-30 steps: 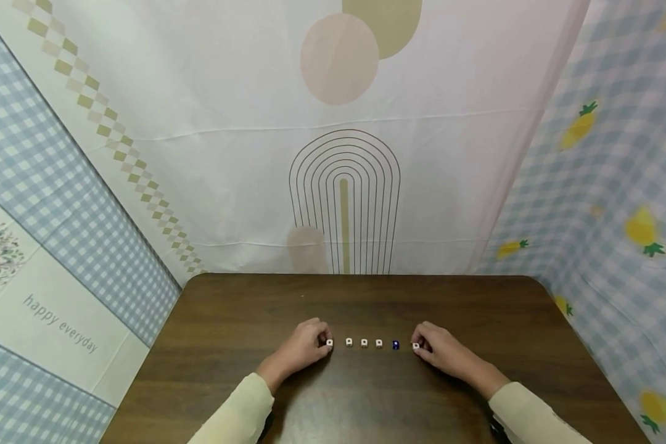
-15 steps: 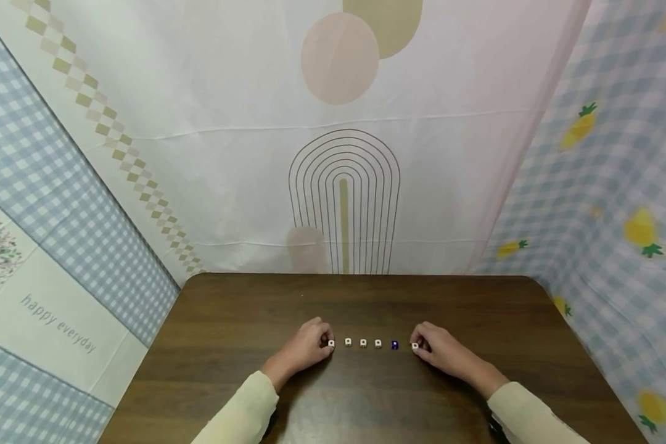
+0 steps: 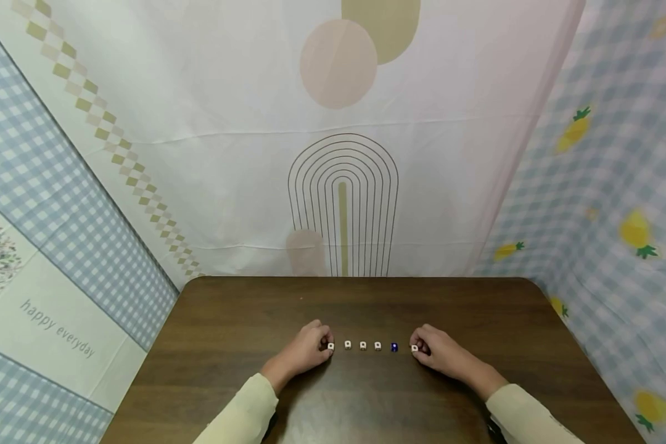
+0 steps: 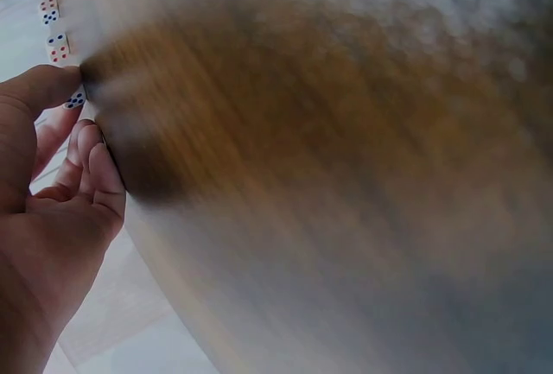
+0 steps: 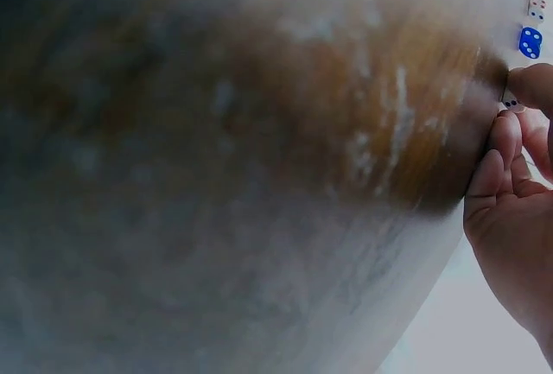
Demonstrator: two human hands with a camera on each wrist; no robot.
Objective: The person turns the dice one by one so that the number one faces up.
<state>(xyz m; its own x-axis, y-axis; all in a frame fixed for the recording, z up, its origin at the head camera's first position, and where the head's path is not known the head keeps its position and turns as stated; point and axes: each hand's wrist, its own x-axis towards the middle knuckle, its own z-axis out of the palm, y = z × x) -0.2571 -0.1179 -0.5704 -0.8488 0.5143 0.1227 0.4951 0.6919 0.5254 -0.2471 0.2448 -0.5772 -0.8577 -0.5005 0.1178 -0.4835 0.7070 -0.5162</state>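
Six small dice, told as several, lie in one row across the brown table (image 3: 344, 401). At the row's left end my left hand (image 3: 306, 348) pinches a white die (image 3: 330, 346) between thumb and finger. My right hand (image 3: 441, 350) pinches another white die (image 3: 414, 348) at the right end. Between the hands stand three white dice, the middle one (image 3: 363, 346) among them, and a blue die (image 3: 394, 347) nearest the right hand. In the right wrist view the blue die (image 5: 530, 42) sits just past the right thumb. Small gaps separate the dice.
Behind the table's far edge hangs a white cloth (image 3: 227, 197) with an arch print. Blue checked cloths flank it, the right one (image 3: 605, 246) with pineapples. Pale sleeves (image 3: 241, 410) cover both forearms, which rest over the near part of the table.
The left hand has shifted very slightly right with its white die, narrowing the gap to the row. The right hand stays put with its die. The head view has tilted a little.
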